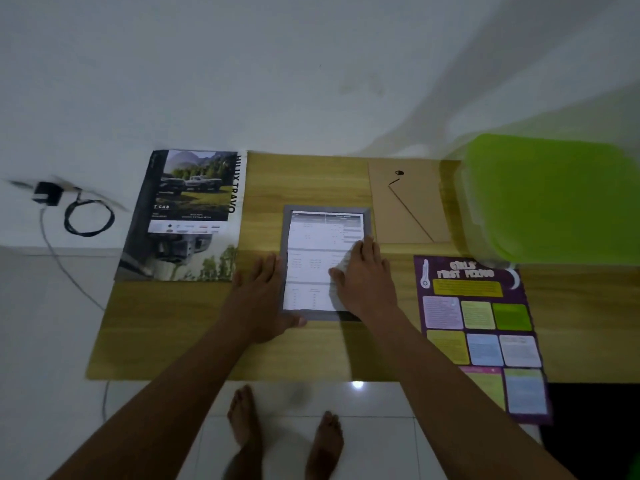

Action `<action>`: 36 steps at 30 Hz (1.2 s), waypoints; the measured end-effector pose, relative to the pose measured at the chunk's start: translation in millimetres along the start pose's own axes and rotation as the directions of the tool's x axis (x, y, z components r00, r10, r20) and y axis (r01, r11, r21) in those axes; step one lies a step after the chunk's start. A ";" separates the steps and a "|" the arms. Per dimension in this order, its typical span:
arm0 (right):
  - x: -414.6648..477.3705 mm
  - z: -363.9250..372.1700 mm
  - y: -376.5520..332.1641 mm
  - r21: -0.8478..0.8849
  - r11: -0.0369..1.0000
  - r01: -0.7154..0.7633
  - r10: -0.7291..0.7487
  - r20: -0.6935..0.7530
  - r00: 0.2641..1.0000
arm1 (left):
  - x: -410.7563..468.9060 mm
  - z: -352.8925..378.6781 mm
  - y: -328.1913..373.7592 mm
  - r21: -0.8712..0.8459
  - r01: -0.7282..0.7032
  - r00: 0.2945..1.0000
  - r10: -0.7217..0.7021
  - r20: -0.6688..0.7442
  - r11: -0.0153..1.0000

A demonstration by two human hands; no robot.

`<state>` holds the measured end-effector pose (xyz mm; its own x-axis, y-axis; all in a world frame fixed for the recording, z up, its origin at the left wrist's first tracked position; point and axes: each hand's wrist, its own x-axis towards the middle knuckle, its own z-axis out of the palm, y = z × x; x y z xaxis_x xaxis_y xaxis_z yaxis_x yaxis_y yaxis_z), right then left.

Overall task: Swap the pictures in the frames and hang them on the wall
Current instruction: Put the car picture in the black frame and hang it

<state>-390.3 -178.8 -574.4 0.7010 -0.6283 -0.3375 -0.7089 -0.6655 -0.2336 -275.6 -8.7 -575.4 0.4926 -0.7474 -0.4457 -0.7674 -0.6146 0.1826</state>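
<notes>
Grey frame lay flat mid-worktop, a printed sheet inside it. The left hand pressed flat on its left edge, fingers together, thumb at the bottom corner. The right hand pressed a white cloth on the sheet. A brown backing board lay beyond, a purple poster to the right.

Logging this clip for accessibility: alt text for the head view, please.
Both hands press on a grey picture frame on a wooden table, right hand holding a white cloth, left hand steadying its edge. Posters lie either side.
</notes>
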 end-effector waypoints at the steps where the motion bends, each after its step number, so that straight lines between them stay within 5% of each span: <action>1: -0.5 1.2 -1.5 0.011 1.000 -0.006 0.006 0.008 1.000 | -0.3 0.8 -0.2 0.002 0.000 1.000 0.000 -0.003 1.000; 14: -2.8 4.9 1.4 0.067 0.997 -0.044 0.046 -0.039 0.998 | 4.4 -0.6 0.8 0.032 -0.029 0.996 0.032 -0.083 0.999; 22: 1.6 6.6 0.7 0.120 0.992 -0.027 0.028 -0.012 1.000 | 9.3 -8.9 4.2 0.024 -0.043 0.999 0.043 0.000 0.999; 29: -0.5 -1.8 -6.5 0.260 0.965 0.048 -0.006 -0.163 0.987 | 9.0 -8.7 7.0 0.028 -0.004 1.000 0.004 -0.023 1.000; 32: -4.4 -8.8 -10.8 0.442 0.896 0.043 0.052 -0.201 0.978 | 9.6 -7.0 11.6 -0.009 0.022 0.997 -0.023 -0.078 1.000; 36: -6.7 -21.4 -13.2 0.757 0.652 0.040 0.156 -0.186 0.970 | 9.7 -6.4 15.4 -0.054 0.060 0.994 -0.065 -0.089 0.997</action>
<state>-384.0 -174.4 -549.6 0.5838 -0.7883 -0.1943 -0.4932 -0.1542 -0.8562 -280.0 -27.0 -571.3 0.5760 -0.7255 -0.3767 -0.7131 -0.6712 0.2023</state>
